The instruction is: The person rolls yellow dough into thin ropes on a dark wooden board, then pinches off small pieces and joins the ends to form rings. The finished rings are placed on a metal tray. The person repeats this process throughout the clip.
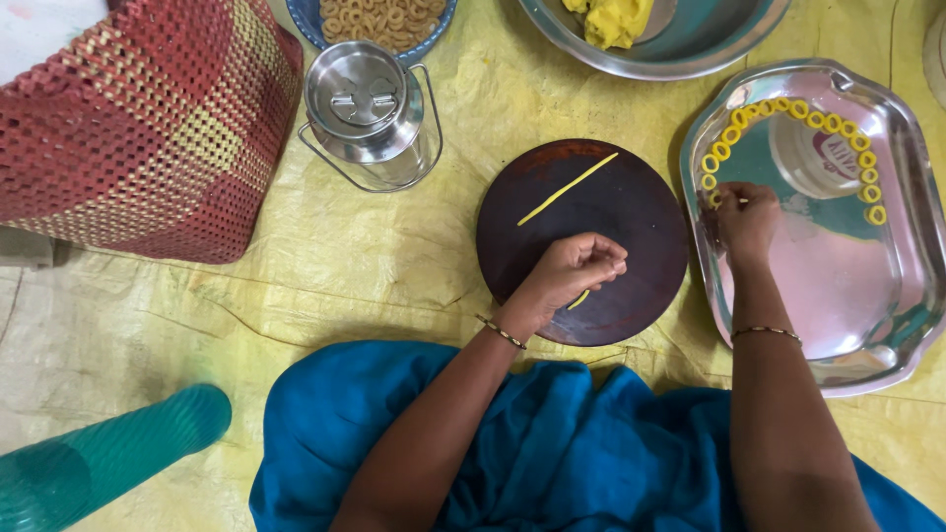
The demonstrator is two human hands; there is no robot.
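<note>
My left hand (pixel 576 268) rests curled on a round dark wooden board (pixel 631 212), its fingers closed over a short yellow dough piece (pixel 579 299). A long thin yellow dough strip (pixel 568 187) lies slantwise on the board's far half. My right hand (pixel 746 219) reaches into a shiny steel tray (pixel 847 286) and pinches a small dough ring at the tray's left side. Several yellow dough rings (pixel 788 110) line the tray's far edge in a curved row.
A lidded steel can with a wire handle (pixel 370 113) stands left of the board. A woven red basket (pixel 148 118) sits at far left. A steel bowl with yellow dough (pixel 690 44) and a blue plate of rings (pixel 379 20) lie at the back. A green ribbed object (pixel 99 458) lies at lower left.
</note>
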